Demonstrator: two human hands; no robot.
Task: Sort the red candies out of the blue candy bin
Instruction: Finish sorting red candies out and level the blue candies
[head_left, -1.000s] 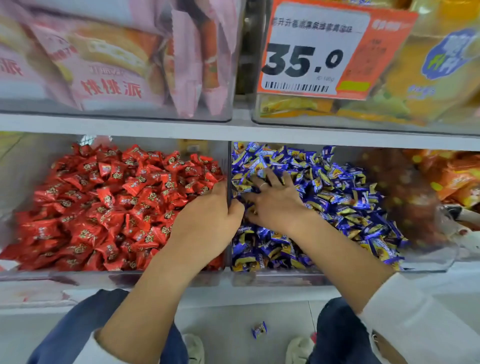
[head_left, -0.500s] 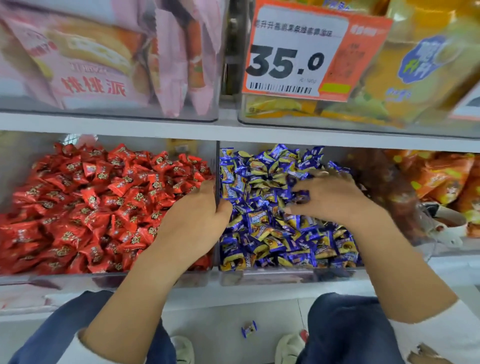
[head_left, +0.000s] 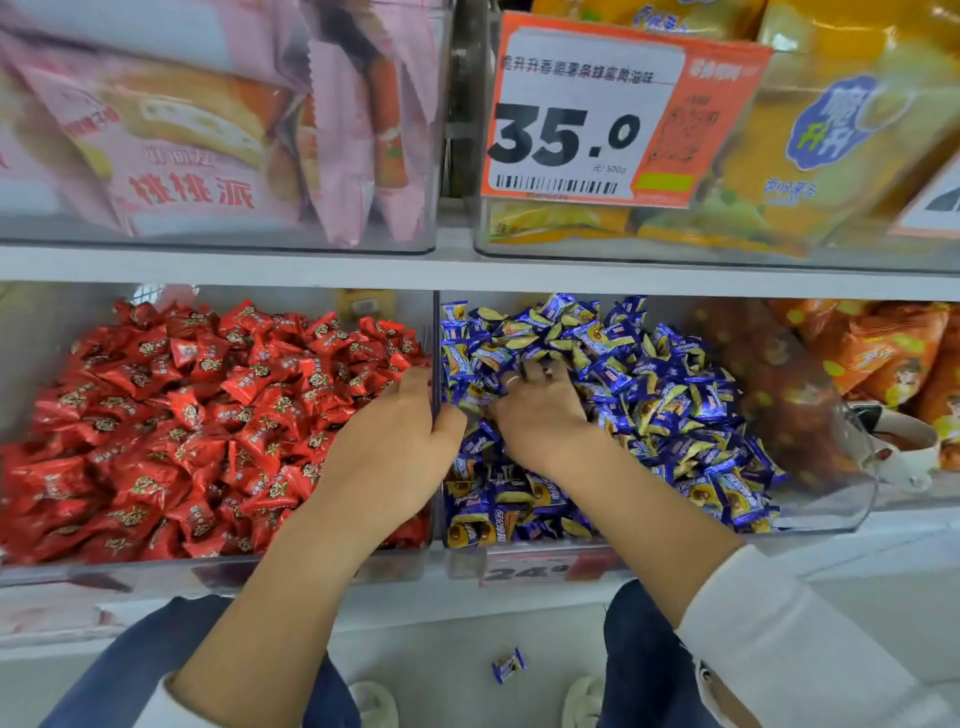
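Now, right hand (head_left: 540, 415) fingers dig into blue candies (head_left: 670, 395), mid frame; grasping anything or not, cannot tell. Left hand (head_left: 400, 447) fingers curl over clear divider (head_left: 435, 332), holding it. No red candy shows in blue candy bin (head_left: 831, 499); maybe buried. Red candies (head_left: 197, 415) fill bin at left. Wrappers look light, crinkly, slippery; pinch twisted end. Blue pile stands in way. One blue candy on floor (head_left: 509, 665), bottom middle.

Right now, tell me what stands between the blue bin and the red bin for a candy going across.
Only the clear divider between the red bin and the blue bin. The left hand grips that wall; the right hand digs in the blue candies. No red candy shows among them.
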